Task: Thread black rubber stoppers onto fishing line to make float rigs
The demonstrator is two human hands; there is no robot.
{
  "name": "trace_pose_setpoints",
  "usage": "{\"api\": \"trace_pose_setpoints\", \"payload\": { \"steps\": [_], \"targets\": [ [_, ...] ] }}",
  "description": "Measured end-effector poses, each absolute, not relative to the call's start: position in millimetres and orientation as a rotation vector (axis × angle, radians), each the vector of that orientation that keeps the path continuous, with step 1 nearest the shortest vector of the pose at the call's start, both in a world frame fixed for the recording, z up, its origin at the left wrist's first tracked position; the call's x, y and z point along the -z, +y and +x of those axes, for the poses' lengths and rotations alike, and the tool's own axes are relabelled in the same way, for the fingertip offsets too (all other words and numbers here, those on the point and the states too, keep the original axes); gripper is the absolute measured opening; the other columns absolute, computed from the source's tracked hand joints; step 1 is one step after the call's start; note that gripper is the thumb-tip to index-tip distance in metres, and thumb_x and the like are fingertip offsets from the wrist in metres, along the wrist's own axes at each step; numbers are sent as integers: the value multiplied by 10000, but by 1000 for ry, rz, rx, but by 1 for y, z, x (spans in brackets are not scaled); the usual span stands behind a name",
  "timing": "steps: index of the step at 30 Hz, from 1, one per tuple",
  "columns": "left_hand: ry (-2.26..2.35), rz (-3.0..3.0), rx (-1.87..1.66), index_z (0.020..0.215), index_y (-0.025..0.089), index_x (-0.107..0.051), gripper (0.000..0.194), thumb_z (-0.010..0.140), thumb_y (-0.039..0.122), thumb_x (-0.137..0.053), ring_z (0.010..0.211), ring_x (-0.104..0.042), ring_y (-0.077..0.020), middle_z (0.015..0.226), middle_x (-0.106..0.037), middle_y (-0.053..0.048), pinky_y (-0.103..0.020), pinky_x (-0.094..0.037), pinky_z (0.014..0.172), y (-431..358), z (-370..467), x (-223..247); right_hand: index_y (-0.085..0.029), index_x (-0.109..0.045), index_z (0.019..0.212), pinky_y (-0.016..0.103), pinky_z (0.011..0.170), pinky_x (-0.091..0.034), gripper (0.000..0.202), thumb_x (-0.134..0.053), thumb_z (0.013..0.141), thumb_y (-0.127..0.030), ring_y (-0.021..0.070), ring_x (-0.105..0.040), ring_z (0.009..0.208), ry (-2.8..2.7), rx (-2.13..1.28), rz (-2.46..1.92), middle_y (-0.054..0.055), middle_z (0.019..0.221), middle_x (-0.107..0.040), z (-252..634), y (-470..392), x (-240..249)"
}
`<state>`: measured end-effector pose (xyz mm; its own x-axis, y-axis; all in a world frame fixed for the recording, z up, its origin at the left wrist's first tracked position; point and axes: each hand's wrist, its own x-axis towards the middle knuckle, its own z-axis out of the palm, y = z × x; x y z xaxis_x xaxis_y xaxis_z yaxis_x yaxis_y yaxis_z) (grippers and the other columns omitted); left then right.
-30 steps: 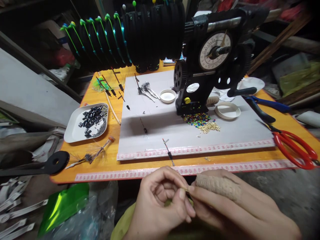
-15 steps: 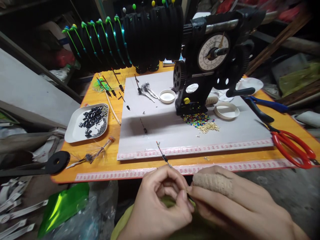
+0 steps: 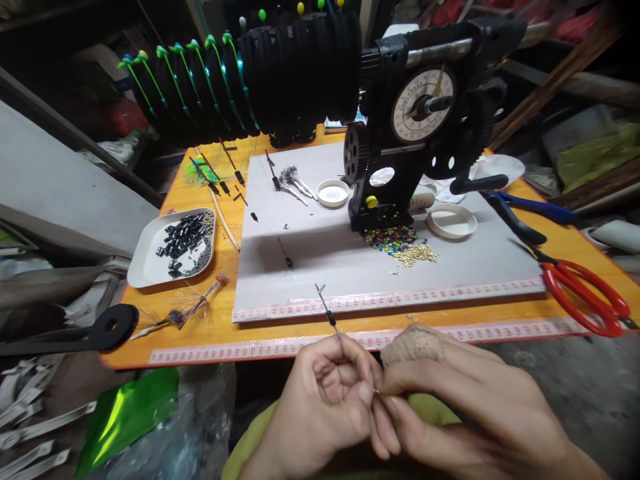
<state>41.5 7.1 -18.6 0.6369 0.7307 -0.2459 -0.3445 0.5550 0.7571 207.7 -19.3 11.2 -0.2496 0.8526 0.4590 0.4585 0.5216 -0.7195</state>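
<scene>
Nearest of all, just off the table's (image 3: 175,190) near edge, the left hand (image 3: 330,393) pinched a tiny gold piece (image 3: 376,391) between thumb and forefinger. The right hand (image 3: 465,393), a tan wrap (image 3: 415,345) round one finger, met it there with its fingertips bunched — whether they gripped it too I couldn't tell, since the fingers hid so much.

Both hands overlapped the lower measuring tape (image 3: 200,355). Just beyond the left knuckles a thin, black-bodied stick (image 3: 331,317) leaned across the board's (image 3: 450,273) front edge. Red-handled scissors (image 3: 560,300) lay off to one side; a white tray (image 3: 143,270) of black bits sat on the other.

Farther in, gold pieces (image 3: 415,255) and coloured beads (image 3: 387,238) spilled together by the foot of a black machine (image 3: 380,87). Its drum (image 3: 295,80) — bright green cords along one end — blocked much of the view behind.
</scene>
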Motion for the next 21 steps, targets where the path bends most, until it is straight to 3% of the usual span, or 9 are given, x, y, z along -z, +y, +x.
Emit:
{"api": "trace_pose_setpoints", "payload": {
  "steps": [7,13,18,21],
  "targets": [
    [641,733,-661,740,171,-479,425,798,495,-749,537,-587,-90,692,-531,2,-182,-474,512,4,38,24,-198,-641,874,189,597,-507,186,-650,799,-29,79,-616,631,-1845,-625,-1112,-38,708,-658,207,-22,-11],
    [611,714,-674,773,155,-513,359,827,426,-742,433,-533,-38,694,-569,2,-156,-465,474,3,38,24,-200,-623,895,194,585,-510,205,-627,812,-12,88,-617,638,-1835,-674,-1113,-31,711,-632,208,-23,-11],
    [574,676,-709,792,155,-521,291,860,351,-725,429,-560,-44,632,-580,15,-151,-501,496,0,40,25,-202,-601,828,190,561,-506,192,-582,808,-12,91,-612,623,-1807,-655,-1154,-26,695,-611,206,-25,-8],
    [582,657,-729,788,153,-528,285,854,337,-735,419,-567,-46,604,-591,16,-137,-496,479,-2,41,28,-199,-621,887,180,594,-534,208,-573,812,-11,96,-645,665,-1807,-678,-1150,-11,738,-654,207,-24,-7]
  ]
}}
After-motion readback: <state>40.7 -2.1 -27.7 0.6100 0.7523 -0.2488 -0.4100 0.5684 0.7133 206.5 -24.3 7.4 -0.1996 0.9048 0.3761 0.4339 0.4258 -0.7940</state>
